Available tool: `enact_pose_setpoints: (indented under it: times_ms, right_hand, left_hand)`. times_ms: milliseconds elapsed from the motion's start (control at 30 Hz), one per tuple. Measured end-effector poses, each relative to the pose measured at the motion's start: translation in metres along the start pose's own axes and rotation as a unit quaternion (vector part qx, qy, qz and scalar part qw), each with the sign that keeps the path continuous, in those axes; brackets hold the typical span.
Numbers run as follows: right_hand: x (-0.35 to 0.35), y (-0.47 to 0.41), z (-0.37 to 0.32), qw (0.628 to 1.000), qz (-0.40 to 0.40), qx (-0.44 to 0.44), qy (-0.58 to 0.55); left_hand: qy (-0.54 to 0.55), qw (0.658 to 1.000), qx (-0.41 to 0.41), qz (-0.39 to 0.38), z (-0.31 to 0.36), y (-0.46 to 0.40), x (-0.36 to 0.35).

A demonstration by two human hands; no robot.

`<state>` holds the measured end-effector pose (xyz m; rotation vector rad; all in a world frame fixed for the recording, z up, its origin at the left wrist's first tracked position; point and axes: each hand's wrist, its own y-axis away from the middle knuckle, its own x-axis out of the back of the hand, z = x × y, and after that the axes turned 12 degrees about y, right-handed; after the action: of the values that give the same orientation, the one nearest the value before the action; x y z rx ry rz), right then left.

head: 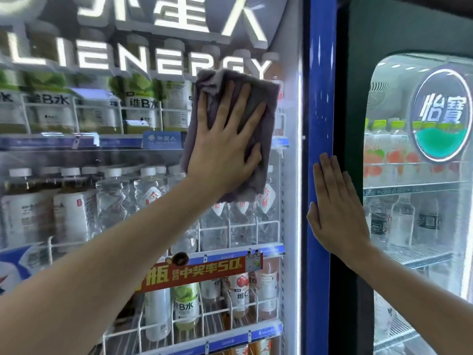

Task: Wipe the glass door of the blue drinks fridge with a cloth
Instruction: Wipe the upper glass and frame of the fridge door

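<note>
The cloth (pixel 231 134) is pressed flat on the glass door (pixel 128 201) by the spread left hand (pixel 225 149), unwiped glass lying leftward and below, while the right hand (pixel 335 208) is laid open on the blue door frame (pixel 320 98)

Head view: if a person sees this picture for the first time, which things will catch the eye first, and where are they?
First comes the left hand, with straight fingers pressing a grey-purple cloth flat on the glass door, just under the big white ENERGY lettering. Next is the right hand, flat on the bright blue door frame at the right edge of the door. Behind the glass stand rows of drink bottles.
</note>
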<state>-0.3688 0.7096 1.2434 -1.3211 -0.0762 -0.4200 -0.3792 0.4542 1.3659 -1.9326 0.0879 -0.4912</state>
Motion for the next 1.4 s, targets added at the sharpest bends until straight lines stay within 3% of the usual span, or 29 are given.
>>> enact_pose_setpoints:
  times_ms: [200, 433, 900, 1400]
  right_hand:
    - [-0.005, 0.0, 0.002, 0.999, 0.025, 0.005, -0.02]
    - [-0.004, 0.001, 0.003, 0.999, 0.027, 0.008, -0.039]
    - [-0.011, 0.005, 0.003, 0.998, 0.048, 0.002, -0.046]
    - [-0.018, 0.005, 0.004, 0.991, 0.09, 0.006, -0.102]
  left_hand:
    - [0.026, 0.999, 0.028, 0.031, 0.022, 0.011, -0.015]
    - [0.023, 0.999, -0.033, -0.029, 0.055, 0.082, -0.037]
    - [0.02, 0.998, 0.022, 0.062, 0.041, -0.081, -0.02]
    - [0.046, 0.995, 0.031, 0.082, 0.067, -0.056, -0.041]
